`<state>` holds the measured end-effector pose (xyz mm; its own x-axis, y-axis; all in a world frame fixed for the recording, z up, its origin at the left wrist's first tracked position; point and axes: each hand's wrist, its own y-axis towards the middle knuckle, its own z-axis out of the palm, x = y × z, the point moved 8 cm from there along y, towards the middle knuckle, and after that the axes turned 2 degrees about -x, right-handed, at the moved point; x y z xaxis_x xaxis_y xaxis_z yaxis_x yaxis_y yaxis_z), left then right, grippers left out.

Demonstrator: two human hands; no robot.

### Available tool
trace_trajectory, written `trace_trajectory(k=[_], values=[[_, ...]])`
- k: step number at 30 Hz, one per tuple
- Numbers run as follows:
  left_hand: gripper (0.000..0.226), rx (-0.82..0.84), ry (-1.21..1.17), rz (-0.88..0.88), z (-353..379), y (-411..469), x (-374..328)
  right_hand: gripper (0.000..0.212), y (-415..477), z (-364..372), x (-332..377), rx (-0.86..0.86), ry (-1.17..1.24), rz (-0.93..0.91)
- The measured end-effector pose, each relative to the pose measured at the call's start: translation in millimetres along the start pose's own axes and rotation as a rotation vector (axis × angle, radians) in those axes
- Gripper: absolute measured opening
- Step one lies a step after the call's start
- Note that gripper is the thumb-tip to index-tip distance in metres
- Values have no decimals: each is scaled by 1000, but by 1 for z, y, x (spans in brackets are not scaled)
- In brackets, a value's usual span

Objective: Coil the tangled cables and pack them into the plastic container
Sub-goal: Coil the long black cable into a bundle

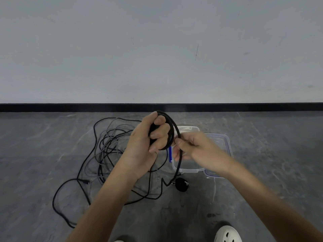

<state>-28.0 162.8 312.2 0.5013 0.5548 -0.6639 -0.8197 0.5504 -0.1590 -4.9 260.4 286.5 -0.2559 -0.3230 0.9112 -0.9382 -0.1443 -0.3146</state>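
Black cable [172, 135] is wound in small loops inside the left hand [146, 144], whose fingers curl round them. The right hand [194, 147] pinches its hanging strand just beside. Other cables [104, 145] lie tangled on the floor [262, 172], left of the plastic container [186, 170].

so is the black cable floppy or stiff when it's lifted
Probably floppy: the black cable bends into tight loops in the left hand and hangs limp below the right hand. Its round end may swing once raised.

head cam | faces forward-down (wide-angle) | hands [174, 144] close | floor [262, 154] beyond
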Motion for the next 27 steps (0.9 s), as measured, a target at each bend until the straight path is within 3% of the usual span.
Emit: trace_trajectory(k=[7,13,18,22,27], values=[[25,-76,-14,116,-10,1,-11,7,-7,24,-4,169,-21,55],[32,-214,1,207,-25,0,-23,21,-7,25,1,132,34,40],[35,-325,-38,266,-35,-2,-29,19,-11,33,2,196,-44,-17],[34,-435,13,352,-45,-7,-36,36,-14,37,7,232,-76,-57],[32,-555,113,431,-53,-12,-41,30,-18,37,18,200,-103,-127]])
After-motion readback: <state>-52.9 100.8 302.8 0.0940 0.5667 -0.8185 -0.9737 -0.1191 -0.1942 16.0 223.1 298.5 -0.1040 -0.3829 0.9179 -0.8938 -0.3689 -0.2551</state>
